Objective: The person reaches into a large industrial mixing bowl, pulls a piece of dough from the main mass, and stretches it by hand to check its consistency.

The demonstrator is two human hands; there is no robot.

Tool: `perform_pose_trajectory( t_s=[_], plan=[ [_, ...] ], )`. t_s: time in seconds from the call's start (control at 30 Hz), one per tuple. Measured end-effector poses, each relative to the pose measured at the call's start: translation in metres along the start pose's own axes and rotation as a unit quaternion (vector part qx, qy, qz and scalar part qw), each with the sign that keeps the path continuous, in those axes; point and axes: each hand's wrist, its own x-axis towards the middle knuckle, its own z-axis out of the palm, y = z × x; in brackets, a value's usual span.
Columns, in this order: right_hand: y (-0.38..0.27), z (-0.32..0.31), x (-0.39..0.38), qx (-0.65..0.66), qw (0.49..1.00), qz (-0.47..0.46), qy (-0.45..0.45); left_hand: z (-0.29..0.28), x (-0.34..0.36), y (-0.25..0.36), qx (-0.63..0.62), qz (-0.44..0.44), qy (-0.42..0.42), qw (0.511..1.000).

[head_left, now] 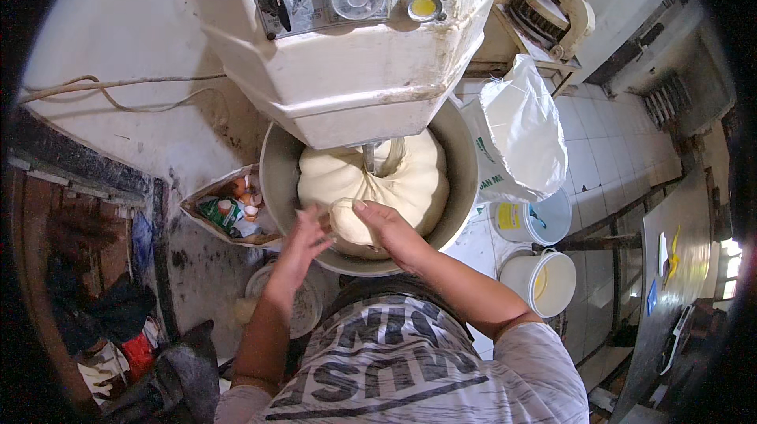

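A large white mixer (347,69) with a dial and coloured buttons stands over a steel bowl (465,179). A big mass of pale, smooth dough (418,179) fills much of the bowl around a metal hook (369,156). My right hand (382,227) grips a rounded bulge of dough (347,220) at the front of the mass, thumb on top. My left hand (307,235) is just left of that bulge, fingers apart and slightly blurred, with nothing in it.
Left of the bowl is a bin of eggshells and wrappers (233,215). At right are a white sack (524,136), two white buckets (548,286) and a steel table (662,282). Behind stands another machine (552,14); a cable (118,81) runs along the left wall.
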Motion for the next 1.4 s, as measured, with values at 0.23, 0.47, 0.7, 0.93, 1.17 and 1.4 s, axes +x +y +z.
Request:
perform_pose_trajectory(
  t_s=[0.23,0.47,0.7,0.93,1.17,1.4],
  plan=[
    [0.018,-0.033,0.014,-0.115,0.988,-0.042,0.095,0.041,-0.009,-0.012,0.031,0.083,-0.013,0.996],
    [0.001,-0.060,0.008,0.012,0.984,0.150,0.091,0.046,-0.021,0.014,-0.033,0.117,0.016,0.992],
    [0.020,-0.013,0.010,-0.282,0.936,-0.211,0.017,0.058,-0.018,-0.006,0.246,0.200,-0.024,0.948],
    [0.012,-0.021,0.010,-0.270,0.954,-0.105,0.080,0.031,-0.020,0.001,0.253,0.144,0.018,0.957],
    [-0.009,-0.014,0.006,0.073,0.993,0.044,0.083,0.028,-0.015,0.003,0.100,0.028,0.009,0.995],
    [-0.016,-0.009,-0.003,0.129,0.987,0.093,-0.036,0.042,-0.009,-0.023,-0.096,-0.126,-0.148,0.976]
  ],
)
